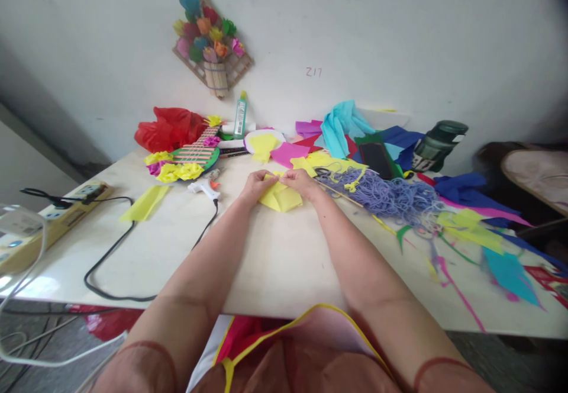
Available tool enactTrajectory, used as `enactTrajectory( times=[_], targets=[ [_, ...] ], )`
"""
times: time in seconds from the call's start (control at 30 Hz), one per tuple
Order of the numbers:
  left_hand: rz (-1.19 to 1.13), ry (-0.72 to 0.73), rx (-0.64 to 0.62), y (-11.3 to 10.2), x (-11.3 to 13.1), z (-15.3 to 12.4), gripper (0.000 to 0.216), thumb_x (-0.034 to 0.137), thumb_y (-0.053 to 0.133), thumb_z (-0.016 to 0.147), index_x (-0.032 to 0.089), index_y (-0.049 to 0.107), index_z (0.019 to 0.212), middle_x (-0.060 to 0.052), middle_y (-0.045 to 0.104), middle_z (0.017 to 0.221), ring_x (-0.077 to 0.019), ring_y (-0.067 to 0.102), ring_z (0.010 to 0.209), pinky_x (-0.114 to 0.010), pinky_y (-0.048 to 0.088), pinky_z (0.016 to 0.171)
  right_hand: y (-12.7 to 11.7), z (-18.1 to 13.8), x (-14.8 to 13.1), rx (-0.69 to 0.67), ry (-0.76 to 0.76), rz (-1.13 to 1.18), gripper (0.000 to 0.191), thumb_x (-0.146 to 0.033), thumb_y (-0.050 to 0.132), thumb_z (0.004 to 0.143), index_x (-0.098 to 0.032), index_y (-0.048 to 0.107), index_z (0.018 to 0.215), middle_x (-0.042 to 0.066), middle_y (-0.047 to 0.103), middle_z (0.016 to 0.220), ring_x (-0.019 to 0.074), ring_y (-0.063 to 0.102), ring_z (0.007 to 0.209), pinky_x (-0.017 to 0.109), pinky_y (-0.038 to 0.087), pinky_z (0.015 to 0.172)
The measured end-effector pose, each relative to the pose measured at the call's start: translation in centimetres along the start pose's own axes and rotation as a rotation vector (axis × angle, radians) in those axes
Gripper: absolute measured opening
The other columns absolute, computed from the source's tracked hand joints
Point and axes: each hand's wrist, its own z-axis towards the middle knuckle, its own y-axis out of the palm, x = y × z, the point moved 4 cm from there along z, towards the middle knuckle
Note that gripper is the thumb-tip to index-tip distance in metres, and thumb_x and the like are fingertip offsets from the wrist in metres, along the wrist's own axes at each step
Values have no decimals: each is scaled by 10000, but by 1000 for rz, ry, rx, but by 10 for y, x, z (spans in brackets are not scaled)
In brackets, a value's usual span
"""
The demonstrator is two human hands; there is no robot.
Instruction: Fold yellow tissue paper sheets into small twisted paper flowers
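Both my hands meet over the middle of the table, pinching a piece of yellow crepe paper [281, 197] along its top edge. My left hand [258, 186] is closed on its left side, and my right hand [302, 183] grips it further right. The paper hangs down between them, slightly creased. Left of my hands lies a white glue gun [205, 189] with a black cord. Further back left is a round green craft piece [195, 155] with wooden sticks and yellow and pink paper flowers. A yellow paper strip [146, 203] lies at the left.
Tangled purple yarn [386, 195] and a dark phone [376, 159] lie right of my hands. Coloured paper scraps [470, 227] spread rightward, near a green bottle [439, 147]. A power strip [66, 212] sits at the left edge, with a red bag [168, 128] behind.
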Motion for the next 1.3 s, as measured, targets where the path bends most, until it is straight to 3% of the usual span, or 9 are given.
enactTrajectory(
  times=[0.27,0.43,0.6,0.93,1.3],
  targets=[
    [-41,-53,-13,-1,-3,-1,351,473,669,573,141,583,649,-5,588,554,-120,536,477,-219,408,444,-1,-2,-3,39,50,13,205,-337,567,606,-144,519,559,-37,449,503,83,409,499,210,306,474],
    [-135,-70,-53,0,-5,2,416,527,613,619,134,615,756,-26,617,595,-143,574,522,-252,450,505,-2,-1,1,38,44,33,201,-340,573,593,-149,520,561,-38,460,509,86,417,497,216,316,485],
    [-209,-83,-9,-3,-6,4,435,553,576,642,125,591,714,-46,616,592,-153,579,539,-249,437,495,-5,1,6,59,59,37,189,-329,570,591,-153,512,556,-36,467,500,90,427,488,214,316,472],
    [-88,-9,16,-1,2,-2,348,474,667,583,158,530,631,36,522,523,-78,461,436,-197,344,414,0,4,4,6,10,44,238,-390,569,636,-153,546,624,-25,504,544,102,457,530,224,348,511],
    [132,86,31,1,5,1,330,456,635,616,161,487,605,47,444,503,-63,371,444,-194,259,421,2,3,-4,64,-63,-100,248,-366,554,628,-159,483,512,-58,333,473,74,307,496,223,246,489]
  ],
)
